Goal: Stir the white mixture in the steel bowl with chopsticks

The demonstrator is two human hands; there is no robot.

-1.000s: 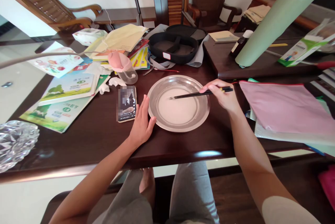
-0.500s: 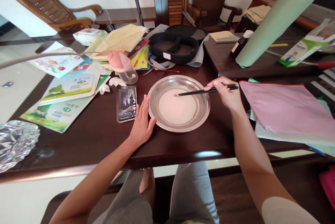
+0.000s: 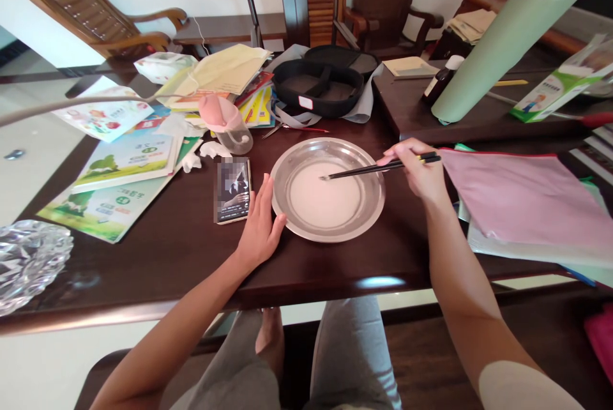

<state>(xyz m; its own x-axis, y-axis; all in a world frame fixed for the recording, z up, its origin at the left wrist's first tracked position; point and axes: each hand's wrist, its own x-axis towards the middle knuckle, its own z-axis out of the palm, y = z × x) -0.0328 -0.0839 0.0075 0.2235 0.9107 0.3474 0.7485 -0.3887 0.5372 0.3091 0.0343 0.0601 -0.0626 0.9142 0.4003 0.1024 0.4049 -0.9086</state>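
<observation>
A round metal dish [image 3: 368, 218] holds a whitish, milky mixture [image 3: 328, 199] in its bottom. My left hand [image 3: 262, 221] rests on the table against the dish's left rim, fingers stretched out and holding nothing. In my right hand [image 3: 421, 170] is a pair of black chopsticks [image 3: 361, 170], gripped near the back end. Their tips reach into the mixture near the middle of the dish. Just left of my left hand lies a phone [image 3: 234, 189] with a lit screen, partly blurred.
Behind the phone stand a pink-lidded cup [image 3: 225, 122] and crumpled tissues [image 3: 191, 162]. Booklets [image 3: 105, 199] and a glass dish [image 3: 33, 263] lie left. An open black case [image 3: 318, 87] sits behind; a green flask [image 3: 502, 46] and pink pouch [image 3: 531, 199] are right.
My right hand and the chopsticks have shifted slightly to the right, with the tips a little lower in the view. My left hand stays at the rim.
</observation>
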